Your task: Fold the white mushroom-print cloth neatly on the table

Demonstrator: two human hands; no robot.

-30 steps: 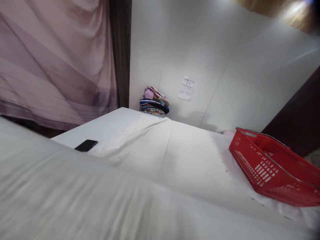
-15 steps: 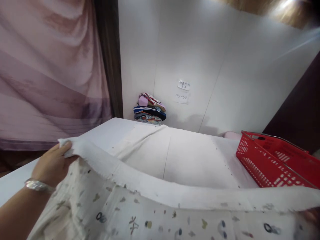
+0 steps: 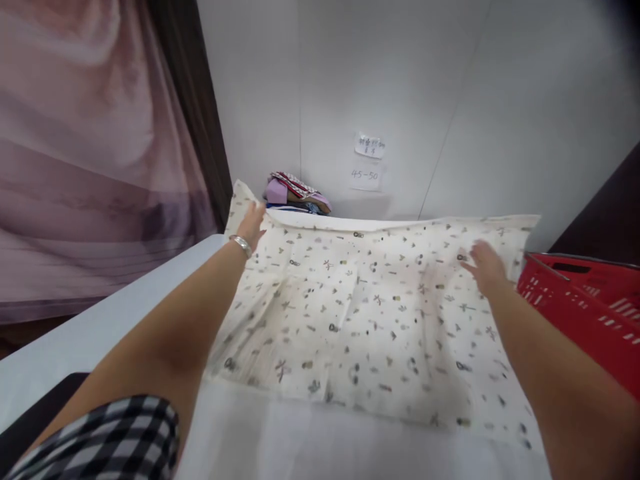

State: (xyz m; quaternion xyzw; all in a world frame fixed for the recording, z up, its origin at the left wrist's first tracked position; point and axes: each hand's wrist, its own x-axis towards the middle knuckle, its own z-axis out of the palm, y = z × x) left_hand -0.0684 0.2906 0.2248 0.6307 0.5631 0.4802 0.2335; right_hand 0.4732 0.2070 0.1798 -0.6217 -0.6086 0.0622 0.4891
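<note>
White worktop [image 3: 100,327] by a pink curtain [image 3: 75,167], with a patterned cloth [image 3: 360,320] spread flat across it.

Far left of the grips, the curtain is seen; the left hand [image 3: 251,225] is laid open on the cloth's far left corner, nothing clenched. Just beyond that grip a stack of folded fabrics [image 3: 295,193] is seen against the wall. The right hand [image 3: 484,265], blurred, is pressed open near the far right corner. Right of it stands a red basket [image 3: 585,307]; the cloth's edge could be snagged there, or creases pressed in by uneven smoothing.

soft, even indoor light, faint shadows; right hand [image 3: 484,264] motion-blurred, edges bowed by the wide lens, corners darkened.
</note>
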